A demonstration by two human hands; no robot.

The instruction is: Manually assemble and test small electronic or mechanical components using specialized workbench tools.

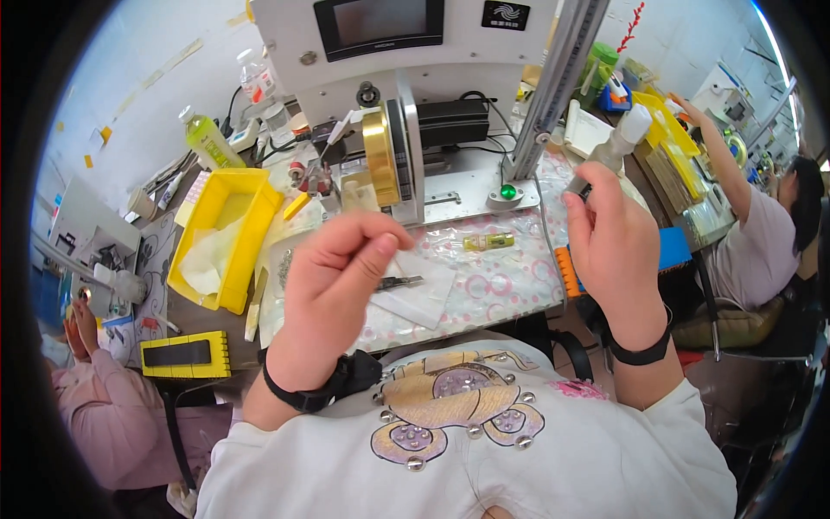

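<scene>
- Right hand (616, 246) is raised, fingers wrapped around a grey bottle (616, 145).
- Left hand (333, 281) is curled, fingertips pinched; anything held is unclear.
- A small yellow vial (488, 241) lies on the table (484, 285) between them.

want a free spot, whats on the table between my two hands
In the head view, a small yellow-green vial lies on the patterned table cover between them.

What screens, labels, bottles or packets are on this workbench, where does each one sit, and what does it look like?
Screen: dark rectangle, front of the white machine, top centre.
Label: small black patch right of the screen.
Bottle: clear plastic, yellow-green drink, white cap, back left.
Small vial: yellowish, lying on the patterned mat below the green button.
Yellow bin: rectangular, left, holding a pale bag.
</scene>
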